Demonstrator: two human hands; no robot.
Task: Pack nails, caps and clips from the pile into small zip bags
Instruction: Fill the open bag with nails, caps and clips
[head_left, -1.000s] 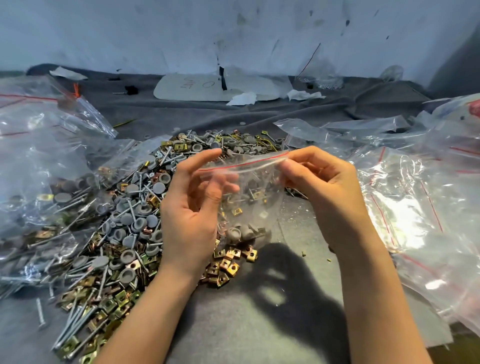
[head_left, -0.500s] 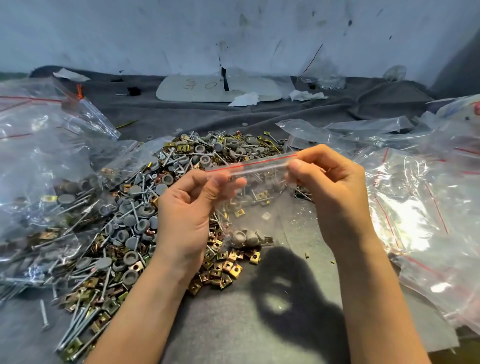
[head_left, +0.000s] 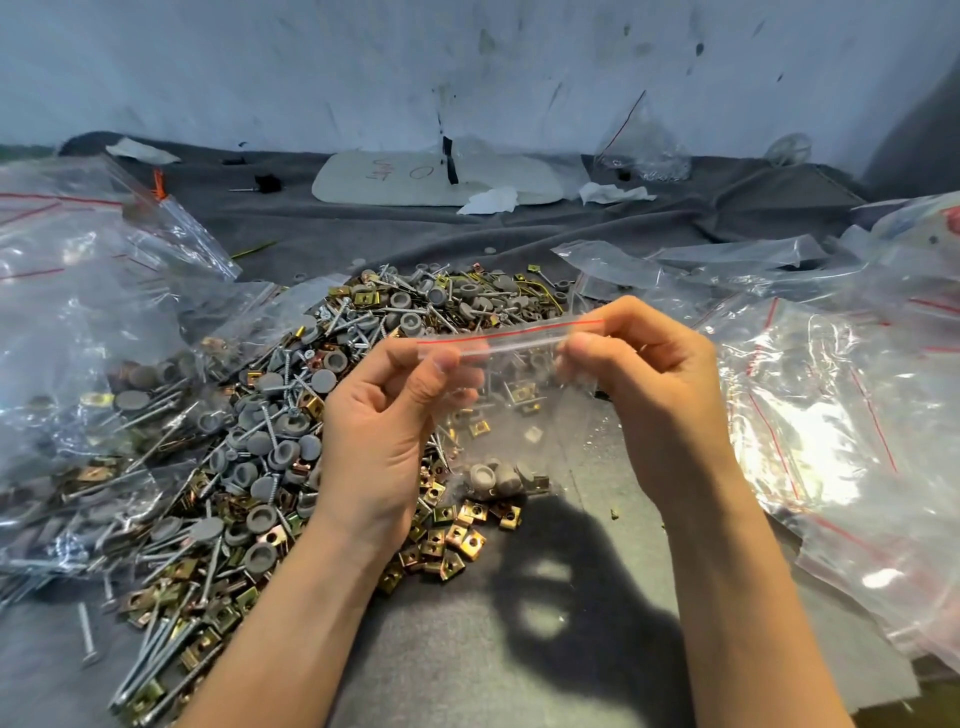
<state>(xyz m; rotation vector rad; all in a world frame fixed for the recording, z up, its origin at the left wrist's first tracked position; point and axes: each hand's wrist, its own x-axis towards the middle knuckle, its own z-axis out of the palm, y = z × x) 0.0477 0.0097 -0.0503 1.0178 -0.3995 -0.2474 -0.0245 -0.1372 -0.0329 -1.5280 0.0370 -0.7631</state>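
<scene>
While taut, zip bag (head_left: 524, 415) between hands (head_left: 374, 441) (head_left: 660, 395)

Your left hand (head_left: 382, 431) is raised a little toward 9 o'clock of centre, palm turned toward 3 o'clock. Its thumb and forefinger curl to pinch the top strip of the zip bag (head_left: 514, 410) at its 9 o'clock end. Your right hand (head_left: 657, 395) mirrors it, palm toward 9 o'clock, thumb and bent fingers pinching the strip's 3 o'clock end. The other fingers of both hands are loosely curled. Your bare forearms come in from 7 and 5 o'clock, wrists nearly straight, hands apart.
</scene>
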